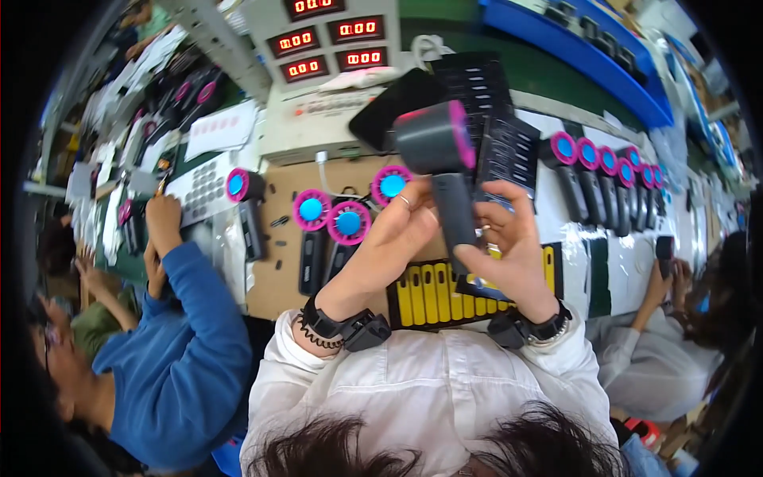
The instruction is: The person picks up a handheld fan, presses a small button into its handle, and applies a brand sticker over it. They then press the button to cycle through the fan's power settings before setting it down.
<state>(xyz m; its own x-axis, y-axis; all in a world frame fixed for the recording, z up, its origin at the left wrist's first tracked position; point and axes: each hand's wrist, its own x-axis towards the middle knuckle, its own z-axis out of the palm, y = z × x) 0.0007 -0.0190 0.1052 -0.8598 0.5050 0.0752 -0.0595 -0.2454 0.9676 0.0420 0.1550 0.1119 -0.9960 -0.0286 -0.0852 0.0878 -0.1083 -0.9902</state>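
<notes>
Near the centre of the frame, a dark grey hair-dryer-shaped device with a magenta-rimmed barrel (433,143) is held upright, barrel uppermost, between two bare hands. The left hand (401,230) is closed on the handle from the left, and the right hand (509,242) is clamped on it from the right, thumb low on the grip. Fingers cover part of the handle, the barrel is slightly blurred, and its open end faces away to the right, so the inside cannot be made out.

Just below, a black slotted tray (393,306) holds a row of upright yellow strips (433,294); the right hand and forearm hide part of it. Behind the device, stacked black trays (509,151) carry small pieces too small to identify, and the device covers part of the stack. In the upper right, a long blue plastic bin (572,60), cut off by the frame's curved edge, contains dark blocky pieces (596,36). Left of centre, three magenta-ringed, blue-centred devices (348,224) lie on a brown board (266,278), the left forearm overlapping the lowest one.
</notes>
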